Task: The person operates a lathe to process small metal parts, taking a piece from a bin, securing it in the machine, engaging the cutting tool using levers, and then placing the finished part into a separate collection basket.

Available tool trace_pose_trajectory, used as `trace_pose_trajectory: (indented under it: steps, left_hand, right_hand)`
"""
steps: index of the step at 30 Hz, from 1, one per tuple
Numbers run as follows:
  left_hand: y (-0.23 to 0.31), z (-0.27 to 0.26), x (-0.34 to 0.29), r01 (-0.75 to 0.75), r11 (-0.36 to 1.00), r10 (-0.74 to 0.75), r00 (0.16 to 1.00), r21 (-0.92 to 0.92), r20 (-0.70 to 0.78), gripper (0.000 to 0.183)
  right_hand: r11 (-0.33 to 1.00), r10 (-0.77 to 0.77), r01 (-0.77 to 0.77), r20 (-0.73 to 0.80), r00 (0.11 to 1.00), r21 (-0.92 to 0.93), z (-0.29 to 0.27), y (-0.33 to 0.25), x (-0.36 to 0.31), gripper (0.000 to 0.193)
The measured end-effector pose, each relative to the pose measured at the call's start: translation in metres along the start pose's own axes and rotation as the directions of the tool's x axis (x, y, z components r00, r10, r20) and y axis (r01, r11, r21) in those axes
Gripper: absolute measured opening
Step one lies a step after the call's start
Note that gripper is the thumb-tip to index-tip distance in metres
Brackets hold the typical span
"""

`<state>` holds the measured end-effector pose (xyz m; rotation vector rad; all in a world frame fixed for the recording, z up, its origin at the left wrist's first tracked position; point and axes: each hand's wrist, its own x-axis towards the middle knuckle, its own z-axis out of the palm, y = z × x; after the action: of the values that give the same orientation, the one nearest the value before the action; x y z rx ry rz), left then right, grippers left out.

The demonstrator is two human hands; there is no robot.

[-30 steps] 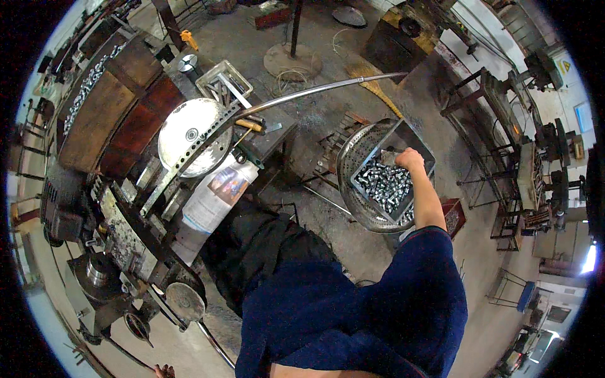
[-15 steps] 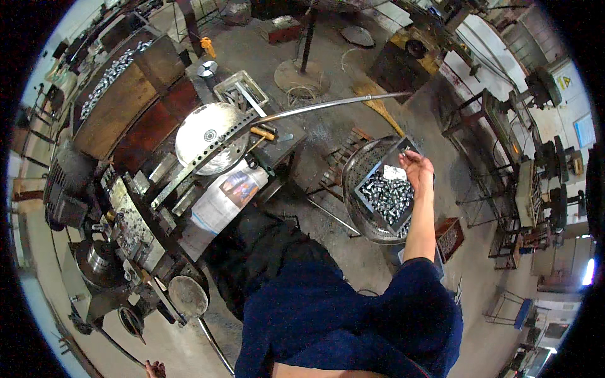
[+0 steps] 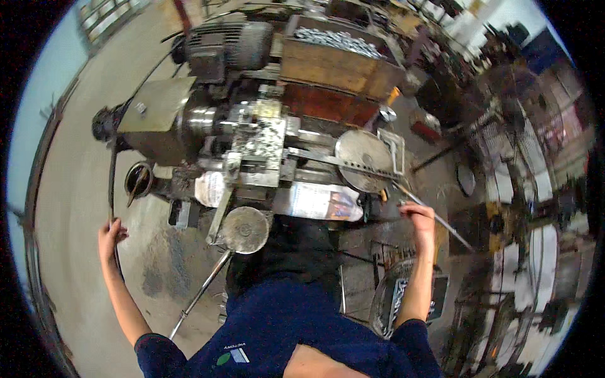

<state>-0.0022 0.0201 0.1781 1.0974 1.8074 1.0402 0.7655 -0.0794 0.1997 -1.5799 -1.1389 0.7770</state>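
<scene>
Dark lever (image 3: 112, 183), nine o'clock; left hand (image 3: 112, 232) curled around it. Probably stiff, perhaps oil-slick; best held near the lower end. Right hand (image 3: 420, 217), three o'clock, well apart from the left, fingers bent; blur hides whether they pinch anything. Round plate (image 3: 244, 230), eight o'clock, obstructing between hands. Motor (image 3: 230, 47), eleven o'clock. Bin of metal parts (image 3: 441, 293), between four and five, partly behind right forearm.
</scene>
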Motion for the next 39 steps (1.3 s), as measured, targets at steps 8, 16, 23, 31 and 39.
trace_pose_trajectory:
  steps: [8, 16, 23, 31, 39]
  left_hand:
    - [-0.002, -0.002, -0.027, -0.073, 0.763, 0.199, 0.972, 0.643, -0.126, 0.051]
    - [0.006, -0.007, -0.091, 0.044, 0.685, 0.116, 0.979, 0.728, -0.167, 0.054]
    - [-0.031, -0.008, -0.083, 0.057, 0.734, 0.174, 0.947, 0.677, -0.27, 0.04]
    - [-0.045, -0.057, -0.045, 0.122, 0.423, 0.317, 0.909, 0.898, -0.273, 0.021]
    - [-0.052, -0.147, 0.027, 0.258, 0.232, 0.229, 0.923, 0.938, -0.31, 0.019]
  right_hand:
    - [0.498, -0.724, 0.867, 0.535, 0.437, -0.034, 0.268, -0.178, 0.097, 0.028]
    - [0.202, -0.314, 0.842, 0.782, 0.539, -0.5, 0.402, -0.177, 0.14, 0.027]
    - [0.656, -0.307, 0.665, 0.679, 0.667, -0.358, 0.412, -0.178, 0.146, 0.028]
    - [0.658, -0.346, 0.656, 0.625, 0.7, -0.37, 0.411, -0.184, 0.142, 0.025]
    - [0.604, -0.377, 0.716, 0.666, 0.643, -0.35, 0.405, -0.199, 0.136, 0.021]
